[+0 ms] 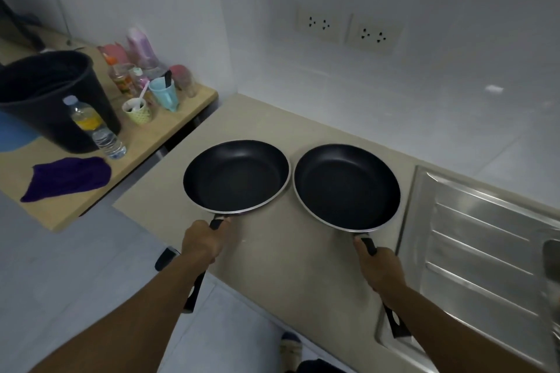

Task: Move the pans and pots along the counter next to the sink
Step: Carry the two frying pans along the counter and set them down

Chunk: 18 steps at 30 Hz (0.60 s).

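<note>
Pans sit side by side on the beige counter (303, 254), just left of the steel sink (485, 245), as you grip one handle in each fist. Your left hand (201, 244) is wrapped tight around the black handle of the left pan (236, 175), fingers curled fully closed on it, the handle's end poking out past your wrist over the counter's front edge. Your right hand (380, 269) clamps the handle of the right pan (347, 186) the same way, thumb laid along the top of the grip, with the handle's tail reaching over the rim of the sink's ribbed draining board. Both pans are dark inside with a pale metal rim, and their rims nearly touch at the middle; whether they rest flat on the counter or are slightly raised cannot be told. To your left, a lower wooden table (91, 191) carries a black bucket (54, 100), a water bottle (94, 127), a purple cloth (68, 177) and a cluster of cups and jars. Two wall sockets (348, 29) sit on the white wall behind the counter.
</note>
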Available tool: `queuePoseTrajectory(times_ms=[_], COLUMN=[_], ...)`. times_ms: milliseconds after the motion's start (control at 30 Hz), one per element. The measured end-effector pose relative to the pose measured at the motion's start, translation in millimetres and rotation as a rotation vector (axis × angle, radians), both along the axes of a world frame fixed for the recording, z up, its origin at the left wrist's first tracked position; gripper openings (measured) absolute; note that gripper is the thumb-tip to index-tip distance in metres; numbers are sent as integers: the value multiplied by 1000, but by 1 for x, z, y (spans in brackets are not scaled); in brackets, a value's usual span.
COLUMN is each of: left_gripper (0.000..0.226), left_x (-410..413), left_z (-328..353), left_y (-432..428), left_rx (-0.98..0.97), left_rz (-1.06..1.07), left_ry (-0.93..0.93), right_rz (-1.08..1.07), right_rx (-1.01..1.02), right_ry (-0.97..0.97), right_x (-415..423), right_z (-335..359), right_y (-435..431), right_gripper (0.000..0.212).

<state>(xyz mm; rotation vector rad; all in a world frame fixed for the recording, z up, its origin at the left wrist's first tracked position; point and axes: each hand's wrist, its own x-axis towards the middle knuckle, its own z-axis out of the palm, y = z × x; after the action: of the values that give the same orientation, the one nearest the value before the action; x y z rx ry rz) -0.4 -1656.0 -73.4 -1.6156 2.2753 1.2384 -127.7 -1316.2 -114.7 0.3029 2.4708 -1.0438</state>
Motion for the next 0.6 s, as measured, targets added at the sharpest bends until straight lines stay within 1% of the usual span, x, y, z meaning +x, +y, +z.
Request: queuePoseTrajectory(times_ms=[267, 400, 600], left_gripper=[59, 60, 57], left_x=[-32, -49, -67], left_z=[-5, -4, -14], left_y=[-31, -54, -97], left_rx=[-26, -24, 17], left_rz=[-34, -118, -251], left_ry=[-35, -81, -66], right_rz=[23, 25, 11], right_rx=[-7, -11, 9], right_ry=[-32, -68, -111], right_x=[-28, -34, -33], right_z=[-9, -10, -13], right_y=[-31, -48, -82], right_gripper=[60, 61, 64])
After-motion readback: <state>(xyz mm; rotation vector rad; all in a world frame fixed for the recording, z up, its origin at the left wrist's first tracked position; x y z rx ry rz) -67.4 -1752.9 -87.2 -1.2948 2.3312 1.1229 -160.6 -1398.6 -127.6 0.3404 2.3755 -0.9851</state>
